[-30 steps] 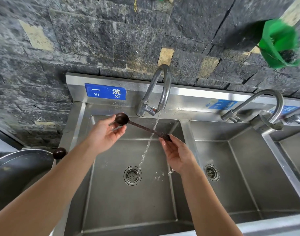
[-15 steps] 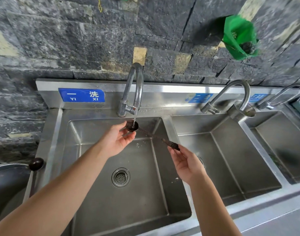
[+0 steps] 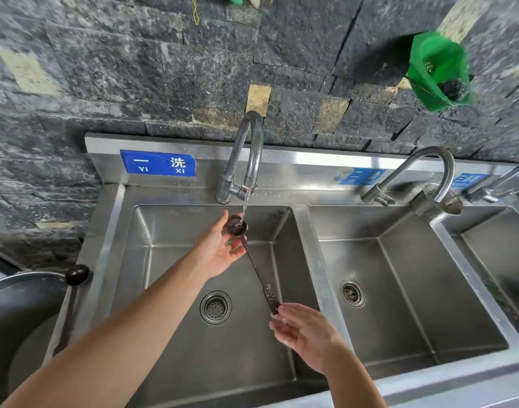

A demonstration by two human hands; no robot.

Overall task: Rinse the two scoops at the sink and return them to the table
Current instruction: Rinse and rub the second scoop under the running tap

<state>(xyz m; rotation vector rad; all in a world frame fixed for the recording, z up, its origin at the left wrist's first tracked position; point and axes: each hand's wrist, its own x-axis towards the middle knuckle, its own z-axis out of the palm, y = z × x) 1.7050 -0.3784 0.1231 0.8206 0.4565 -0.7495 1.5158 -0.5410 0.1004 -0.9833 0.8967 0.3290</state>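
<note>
Under the running faucet [image 3: 250, 154], the left grip [image 3: 218, 253] cups the dark bowl of a long-handled scoop [image 3: 259, 272], thumb at the rim and fingers curled beneath. A thin water stream [image 3: 244, 206] falls straight into that bowl. The right grip [image 3: 307, 331], nearer the body, pinches the perforated handle end in its fingertips, so the scoop slants over the first sink basin [image 3: 140, 260] and its drain [image 3: 215, 307]. Behind the left grip, a blue label [image 3: 158, 163] reads "一 洗 YI XI"; the labels farther right are too blurred to read. Well left of the left grip, the second scoop [image 3: 77, 274] rests on the basin's rim, beside a round steel pot [image 3: 19, 304].
</note>
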